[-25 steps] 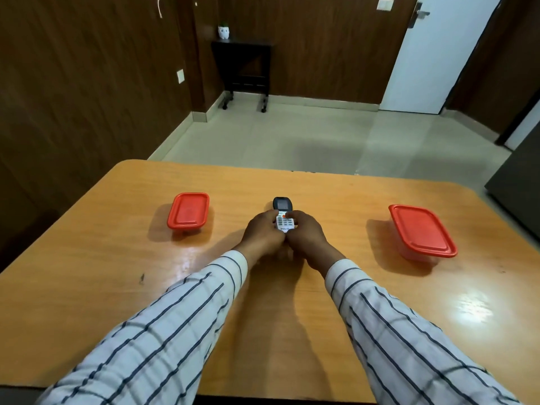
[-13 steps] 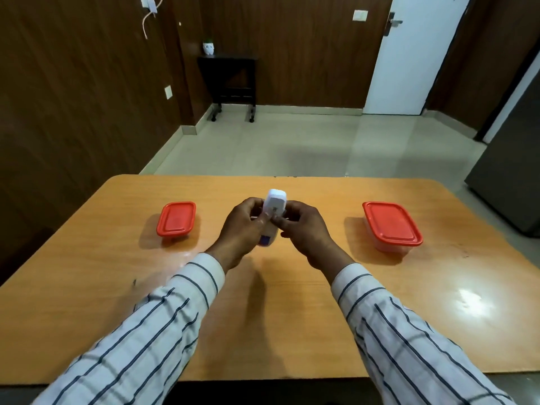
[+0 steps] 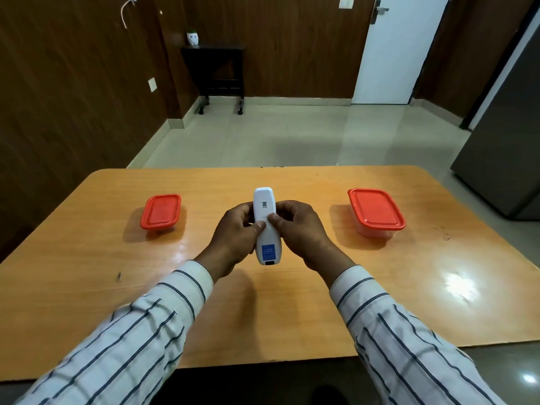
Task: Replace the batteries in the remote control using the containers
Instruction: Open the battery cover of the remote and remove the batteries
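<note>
Head view, hands above the middle of the table (image 3: 87,287). You hold the white remote control (image 3: 266,226) between both hands, lifted clear of the wooden surface, its back turned up toward you and its long axis running away from you. A small dark code mark sits near its far end; a blue label and a dark slot sit at its near end. Your left hand (image 3: 236,238) wraps the remote's left edge, fingers curled closed around the body, thumb laid across the back near the middle. Your right hand (image 3: 298,229) closes on the right edge in the same way, its thumb meeting the left thumb on the back panel. Both thumbs touch the panel; whether the battery cover is open or seated cannot be told.

Two clear containers with red lids stand on the table, one on each side of your hands and well apart from them. The small container (image 3: 160,211) stands to your left, lid on. The large container (image 3: 375,210) stands to your right, lid on. Their contents cannot be made out through the walls.

Both forearms wear white sleeves (image 3: 122,340) with dark stripes. Beyond the table lie a pale tiled floor (image 3: 292,135), dark wood-panelled walls, a black side table (image 3: 219,71) carrying a small white pot (image 3: 192,38), and a white door (image 3: 400,48).
</note>
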